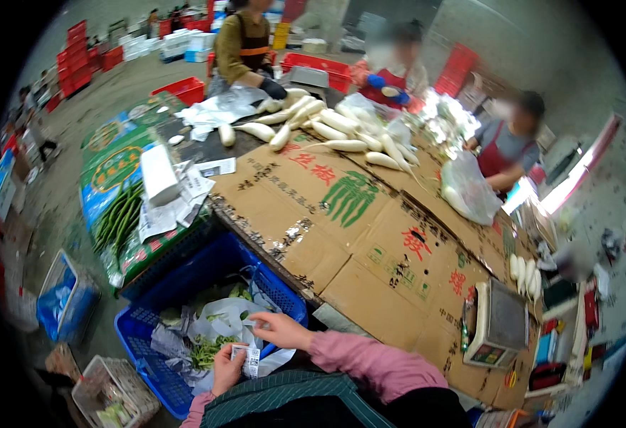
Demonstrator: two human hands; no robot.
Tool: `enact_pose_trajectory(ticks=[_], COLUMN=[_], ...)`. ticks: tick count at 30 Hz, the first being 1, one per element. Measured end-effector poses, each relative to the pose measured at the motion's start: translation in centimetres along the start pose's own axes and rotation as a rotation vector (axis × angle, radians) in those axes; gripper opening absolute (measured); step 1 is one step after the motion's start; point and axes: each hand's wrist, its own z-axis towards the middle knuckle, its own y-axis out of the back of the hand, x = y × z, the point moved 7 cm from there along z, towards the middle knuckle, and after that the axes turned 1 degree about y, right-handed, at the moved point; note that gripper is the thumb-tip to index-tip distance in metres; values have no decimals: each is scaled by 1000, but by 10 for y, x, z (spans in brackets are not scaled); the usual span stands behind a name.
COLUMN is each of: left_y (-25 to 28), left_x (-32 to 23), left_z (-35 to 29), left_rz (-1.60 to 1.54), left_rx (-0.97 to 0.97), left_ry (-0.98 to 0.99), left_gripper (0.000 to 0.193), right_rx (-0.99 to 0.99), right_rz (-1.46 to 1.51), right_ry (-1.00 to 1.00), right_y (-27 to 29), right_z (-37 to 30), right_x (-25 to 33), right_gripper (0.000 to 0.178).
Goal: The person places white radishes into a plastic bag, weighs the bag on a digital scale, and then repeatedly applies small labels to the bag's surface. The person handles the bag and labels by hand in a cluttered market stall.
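Over a blue plastic basket [131, 322], my left hand [226, 369] pinches a small white printed label [251, 362]. My right hand [281, 331] is a little farther off and to the right, above the basket's contents. Its fingertips are drawn together, and whatever they pinch is too small to make out. Under both hands lies a thin white plastic bag [228, 314]. Green leafy vegetables [207, 351] show beside it, among crumpled printed paper [168, 341].
A cardboard-covered table [313, 235] carries a pile of white radishes [334, 125] and a scale [497, 324]. Green beans [121, 217] lie left. Several co-workers stand around the table, one holding a clear bag [471, 189]. A white basket [116, 389] stands at lower left.
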Motion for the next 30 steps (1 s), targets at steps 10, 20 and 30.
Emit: enact_pose_trajectory(ticks=[10, 20, 30], left_y=[-114, -194, -229], left_x=[-30, -23, -1], left_z=[37, 1, -34], left_rz=[417, 593, 456], left_rx=[642, 834, 713], left_ry=[140, -144, -113], left_gripper=[17, 17, 23], right_rx=[-651, -771, -773], right_rz=[591, 649, 481], right_ry=[-474, -292, -106], right_y=[-2, -2, 34], right_z=[-187, -218, -263], right_x=[-55, -34, -20], right_gripper=[32, 24, 21])
